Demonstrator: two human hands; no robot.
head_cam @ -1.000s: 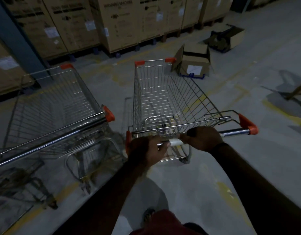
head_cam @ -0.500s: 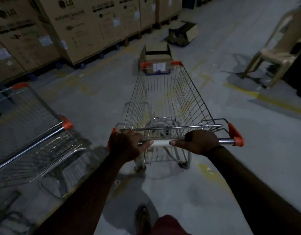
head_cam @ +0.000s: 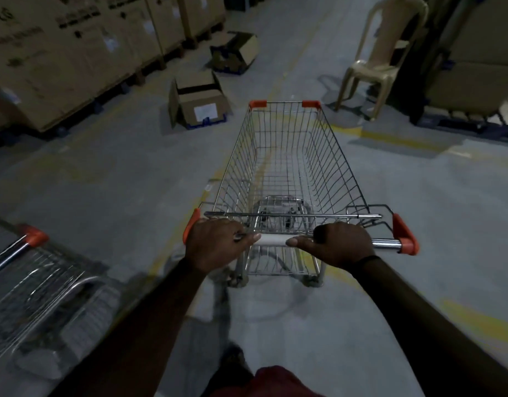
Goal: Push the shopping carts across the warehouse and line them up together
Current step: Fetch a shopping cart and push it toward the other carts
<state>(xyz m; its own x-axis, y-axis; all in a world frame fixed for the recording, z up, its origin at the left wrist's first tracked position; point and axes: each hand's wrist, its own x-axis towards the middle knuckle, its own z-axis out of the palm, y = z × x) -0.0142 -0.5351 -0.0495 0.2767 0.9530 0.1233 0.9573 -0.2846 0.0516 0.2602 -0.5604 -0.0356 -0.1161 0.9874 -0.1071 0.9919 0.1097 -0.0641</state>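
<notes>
Fingers (head_cam: 231,228) of left hand (head_cam: 218,245) and right hand (head_cam: 341,243) curl round the cart handle (head_cam: 273,240); cartons (head_cam: 46,61) (printed LG) stand nearby.

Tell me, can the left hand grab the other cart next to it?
Probably yes, but not right now. The left hand grips the pushed cart's handle, so it must let go first. Only bare floor lies between it and the other cart.
</notes>
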